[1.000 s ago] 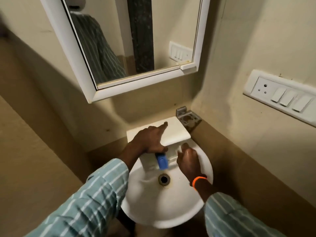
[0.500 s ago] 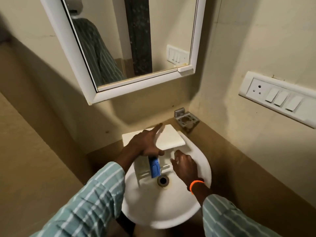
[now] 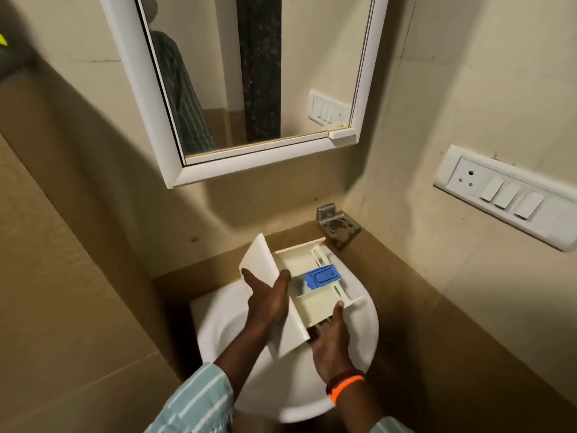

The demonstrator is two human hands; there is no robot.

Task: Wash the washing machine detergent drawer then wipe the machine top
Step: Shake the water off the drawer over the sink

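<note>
Both the left hand (image 3: 265, 303) and right hand (image 3: 331, 342) hold the cream plastic detergent drawer (image 3: 312, 295) with blue insert above the white ceramic sink (image 3: 359, 339), so washing looks underway and wiping remains.

Right hand (image 3: 331, 342) fingers (image 3: 321, 328) hidden under drawer (image 3: 315, 304); sink (image 3: 218, 320) drain covered; sleeves cut off.

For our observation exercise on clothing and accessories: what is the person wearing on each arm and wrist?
Both arms wear long sleeves of pale blue-green cloth with thin white stripes: the left sleeve and the right sleeve. The right wrist carries an orange band beside a dark beaded bracelet. The left wrist shows nothing worn.
</note>
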